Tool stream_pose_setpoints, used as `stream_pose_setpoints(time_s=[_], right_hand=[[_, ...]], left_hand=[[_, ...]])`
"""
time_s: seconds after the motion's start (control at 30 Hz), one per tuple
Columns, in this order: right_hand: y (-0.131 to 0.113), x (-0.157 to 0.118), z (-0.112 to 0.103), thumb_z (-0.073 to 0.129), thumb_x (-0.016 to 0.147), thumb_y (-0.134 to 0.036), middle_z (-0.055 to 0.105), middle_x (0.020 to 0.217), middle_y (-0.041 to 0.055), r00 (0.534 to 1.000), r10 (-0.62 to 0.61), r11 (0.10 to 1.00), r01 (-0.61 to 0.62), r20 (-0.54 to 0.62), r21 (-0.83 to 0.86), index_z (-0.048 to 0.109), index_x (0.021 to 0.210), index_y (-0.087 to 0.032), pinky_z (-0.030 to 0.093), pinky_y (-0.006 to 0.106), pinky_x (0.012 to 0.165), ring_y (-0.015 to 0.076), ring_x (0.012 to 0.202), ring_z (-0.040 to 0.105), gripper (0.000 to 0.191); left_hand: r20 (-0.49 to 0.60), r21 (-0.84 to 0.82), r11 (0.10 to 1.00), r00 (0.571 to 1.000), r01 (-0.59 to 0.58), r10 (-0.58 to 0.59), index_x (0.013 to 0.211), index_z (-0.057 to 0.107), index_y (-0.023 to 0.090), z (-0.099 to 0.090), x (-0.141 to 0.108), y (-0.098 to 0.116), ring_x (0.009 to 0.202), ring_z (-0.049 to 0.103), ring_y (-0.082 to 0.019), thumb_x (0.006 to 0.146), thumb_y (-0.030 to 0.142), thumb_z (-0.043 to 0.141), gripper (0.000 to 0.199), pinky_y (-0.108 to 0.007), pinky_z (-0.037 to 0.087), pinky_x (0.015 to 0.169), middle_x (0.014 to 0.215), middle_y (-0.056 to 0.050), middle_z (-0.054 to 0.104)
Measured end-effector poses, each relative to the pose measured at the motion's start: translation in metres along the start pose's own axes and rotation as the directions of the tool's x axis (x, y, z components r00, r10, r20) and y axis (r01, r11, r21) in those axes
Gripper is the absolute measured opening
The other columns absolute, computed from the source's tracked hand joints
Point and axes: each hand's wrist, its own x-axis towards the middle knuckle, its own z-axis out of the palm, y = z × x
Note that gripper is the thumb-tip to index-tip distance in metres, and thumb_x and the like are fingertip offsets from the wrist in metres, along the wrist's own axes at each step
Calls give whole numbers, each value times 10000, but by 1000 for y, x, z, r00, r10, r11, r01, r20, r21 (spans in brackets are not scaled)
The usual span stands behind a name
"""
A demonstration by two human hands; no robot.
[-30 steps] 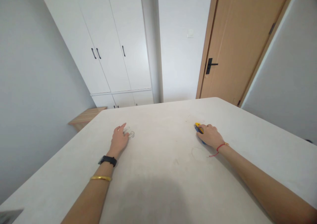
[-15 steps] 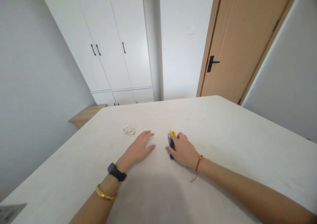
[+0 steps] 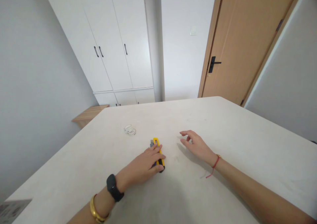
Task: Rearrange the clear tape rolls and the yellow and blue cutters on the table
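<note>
My left hand (image 3: 146, 163) lies over a yellow and blue utility knife (image 3: 158, 150) and its fingers wrap across the handle. The knife's metal tip end points away from me, and my hand hides part of its body. My right hand (image 3: 195, 146) rests on the pale tabletop (image 3: 210, 118) with its fingers slightly curled, holding nothing, a short way right of the knife. A small bundle of clear rings (image 3: 130, 130) lies beyond my left hand, apart from both hands.
The table's far edge ends before white cabinets (image 3: 123, 45) and a wooden door with a black handle (image 3: 237, 42). A wooden shelf (image 3: 89, 115) sits beyond the left edge. A grey printed sheet (image 3: 12, 211) lies at the lower left corner.
The knife has passed from my right hand to my left and shifted left and nearer me. My right hand has let go and moved right. The rings have not moved.
</note>
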Motion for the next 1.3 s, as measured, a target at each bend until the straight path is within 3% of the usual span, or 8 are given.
stream_pose_setpoints(time_s=[0.1,0.23,0.33,0.5,0.63,0.83,1.1,1.3], right_hand=[[-1,0,-1,514,834,-304,644,1079,93,1000,8,1000,-8,12,-1,626,1070,-189,498,348,768,187,815,609,285],[-7,-2,1,501,842,-321,633,1106,98,999,-12,1000,11,51,20,613,1086,-185,494,345,774,189,838,608,301],[-7,-3,3,499,842,-327,634,1100,96,998,-31,999,30,61,18,614,1083,-192,493,350,782,194,847,609,298],[-4,-4,4,503,839,-340,638,1089,92,997,-34,999,34,64,6,619,1085,-202,491,362,806,202,856,609,305],[-3,-4,6,501,839,-333,637,1098,94,997,-23,1000,23,79,8,619,1100,-203,488,372,827,208,873,606,315],[-1,-4,7,499,845,-319,634,1108,104,995,-24,1000,24,96,6,614,1113,-183,487,366,824,206,876,610,322],[0,-4,7,507,851,-304,633,1110,103,995,-32,999,34,99,-9,611,1121,-184,491,359,830,202,889,612,313],[0,-5,7,515,852,-290,635,1111,109,992,-37,999,37,121,-2,597,1133,-167,490,370,838,201,876,610,318]], left_hand=[[-35,-14,996,996,87,-87,1269,553,236,-14,-30,-27,1447,186,-292,850,561,547,531,-512,224,1150,1547,-103,298],[-116,-20,978,972,205,-206,1284,531,251,-25,-64,-63,1446,204,-249,918,480,462,438,-496,195,1165,1549,-73,303],[-164,-40,971,957,235,-238,1345,481,269,-28,-77,-78,1433,247,-232,939,432,426,441,-490,202,1166,1536,-58,335],[-191,41,974,958,224,-212,1312,517,260,-29,-79,-80,1419,282,-248,906,506,474,476,-479,209,1161,1515,-75,374],[-185,96,967,959,236,-215,1417,408,280,-28,-78,-83,1427,261,-240,931,509,417,538,-488,165,1166,1536,-72,323],[-151,120,961,961,250,-231,1464,336,255,-24,-76,-87,1451,182,-226,959,504,338,563,-475,134,1173,1566,-70,243],[-142,149,941,949,303,-283,1456,347,181,-26,-71,-73,1453,172,-226,963,524,287,604,-451,142,1175,1569,-110,235],[-135,130,951,955,282,-265,1501,241,200,-23,-72,-80,1461,133,-223,963,531,276,632,-446,106,1184,1583,-85,188]])
